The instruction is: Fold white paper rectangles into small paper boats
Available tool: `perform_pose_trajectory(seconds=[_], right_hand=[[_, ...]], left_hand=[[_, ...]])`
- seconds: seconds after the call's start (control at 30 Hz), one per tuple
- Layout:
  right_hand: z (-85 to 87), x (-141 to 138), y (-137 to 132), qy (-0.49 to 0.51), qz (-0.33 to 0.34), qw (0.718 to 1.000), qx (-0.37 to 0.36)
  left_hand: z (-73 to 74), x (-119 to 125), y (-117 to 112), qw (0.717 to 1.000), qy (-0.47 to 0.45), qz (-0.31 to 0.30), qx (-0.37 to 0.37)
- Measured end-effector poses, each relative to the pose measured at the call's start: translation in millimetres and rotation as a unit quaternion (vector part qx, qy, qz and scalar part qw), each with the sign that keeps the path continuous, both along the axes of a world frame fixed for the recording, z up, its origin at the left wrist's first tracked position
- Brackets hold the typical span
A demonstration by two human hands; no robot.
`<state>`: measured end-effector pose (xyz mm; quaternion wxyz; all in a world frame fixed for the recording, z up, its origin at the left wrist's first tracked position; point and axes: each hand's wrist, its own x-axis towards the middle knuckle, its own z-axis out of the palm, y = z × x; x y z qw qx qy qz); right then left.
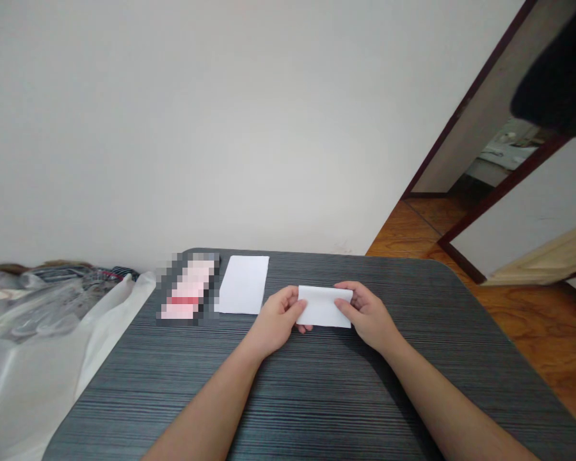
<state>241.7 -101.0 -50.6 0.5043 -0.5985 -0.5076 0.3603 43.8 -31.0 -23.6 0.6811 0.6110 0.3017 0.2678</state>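
Between my two hands is a small piece of white folded paper (324,308), its long side running left to right above the dark table. My left hand (279,319) grips the left end, thumb on the front face and fingers behind. At the right end, my right hand (367,314) pinches the paper the same way. A flat stack of white paper (244,285) lies on the table to the left of my left hand. The fingers behind the held paper are partly hidden.
A dark, wood-grained table (317,410) stands against a pale wall (249,128). Farther left on it lies a pinkish item (192,288), blurred by pixelation. White bags (43,358) are heaped beyond the table's left edge. Wooden floor (532,320) and a doorway are to the right.
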Motion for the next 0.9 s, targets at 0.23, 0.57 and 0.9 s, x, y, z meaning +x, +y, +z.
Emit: perform_pose_trajectory(seconds=[0.23, 0.57, 0.9], right_hand=[[-3.0, 1.6, 0.3, 0.015, -0.006, 1.0, 0.009], [-0.7, 0.2, 0.0, 0.005, -0.007, 1.0, 0.003], [-2.2, 1.7, 0.5, 0.0, -0.004, 1.0, 0.001]], left_hand=[[-7.2, -1.0, 3.1, 0.999, 0.042, -0.015, -0.007], [-8.7, -1.3, 2.5, 0.999, 0.045, -0.009, 0.002], [-3.1, -1.9, 2.8, 0.998, 0.05, -0.022, 0.005]])
